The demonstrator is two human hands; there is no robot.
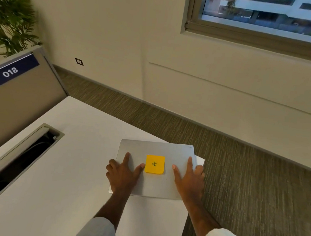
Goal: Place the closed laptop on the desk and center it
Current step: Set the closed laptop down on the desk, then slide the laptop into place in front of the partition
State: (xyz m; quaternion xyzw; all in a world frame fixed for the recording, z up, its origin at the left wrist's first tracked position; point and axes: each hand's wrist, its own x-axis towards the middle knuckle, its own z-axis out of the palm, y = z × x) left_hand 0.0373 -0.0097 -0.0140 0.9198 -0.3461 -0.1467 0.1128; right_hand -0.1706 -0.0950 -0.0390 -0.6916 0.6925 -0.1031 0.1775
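Observation:
A closed silver laptop (157,149) lies flat on the white desk (67,166), close to the desk's right corner, with a yellow sticky note (155,164) stuck on its lid. My left hand (122,173) grips the laptop's left edge, thumb and forefinger on the lid and the other fingers curled over the side. My right hand (190,177) holds the right edge the same way, near the desk's right rim.
An open cable trough (15,162) cuts into the desk on the left. A grey partition (21,94) labelled 018 stands behind it, with a plant (11,16) beyond. Carpeted floor (248,182) lies right of the desk, below a wall and window (269,15).

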